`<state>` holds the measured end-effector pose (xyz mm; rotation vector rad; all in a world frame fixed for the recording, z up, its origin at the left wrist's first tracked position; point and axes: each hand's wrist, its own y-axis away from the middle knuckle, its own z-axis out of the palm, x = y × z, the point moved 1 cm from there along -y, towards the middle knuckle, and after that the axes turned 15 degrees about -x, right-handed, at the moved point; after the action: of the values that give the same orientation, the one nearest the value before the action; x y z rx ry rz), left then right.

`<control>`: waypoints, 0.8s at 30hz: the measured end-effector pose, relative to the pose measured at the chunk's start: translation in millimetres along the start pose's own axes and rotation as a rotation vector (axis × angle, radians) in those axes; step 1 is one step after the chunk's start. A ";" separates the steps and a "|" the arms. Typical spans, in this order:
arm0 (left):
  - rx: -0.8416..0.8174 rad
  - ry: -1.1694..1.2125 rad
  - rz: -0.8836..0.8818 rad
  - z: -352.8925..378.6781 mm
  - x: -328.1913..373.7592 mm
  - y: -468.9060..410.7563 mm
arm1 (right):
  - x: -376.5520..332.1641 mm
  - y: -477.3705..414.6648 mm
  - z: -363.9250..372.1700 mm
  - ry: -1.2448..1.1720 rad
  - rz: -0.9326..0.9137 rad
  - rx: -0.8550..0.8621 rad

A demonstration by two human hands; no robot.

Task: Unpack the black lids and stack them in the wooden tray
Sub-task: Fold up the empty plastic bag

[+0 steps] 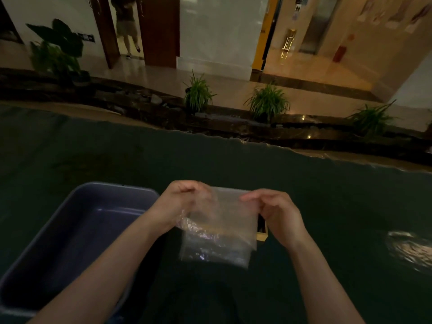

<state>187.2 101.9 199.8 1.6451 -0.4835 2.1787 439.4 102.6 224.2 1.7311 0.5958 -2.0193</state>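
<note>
A clear plastic bag [219, 232] hangs between both hands above the dark table. My left hand [181, 199] pinches its upper left edge and my right hand [278, 215] pinches its upper right edge. Something dark shows through the bag's lower half, too blurred to make out as a lid. A corner of the wooden tray [262, 234] peeks out behind the bag, below my right hand; most of it is hidden.
A large blue-grey plastic bin [77, 230] stands at the left, under my left forearm. Crumpled clear plastic [410, 250] lies at the right on the dark table cloth [304, 183]. Potted plants [268, 102] line the far edge. A person stands in a far doorway.
</note>
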 end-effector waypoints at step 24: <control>0.153 -0.240 -0.320 32.8 -28.3 17.9 | 26.9 17.0 5.9 0.162 0.047 0.217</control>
<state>213.2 68.2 180.2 1.9269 -0.1045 1.8342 440.3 84.3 197.5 2.0296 0.3930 -1.9860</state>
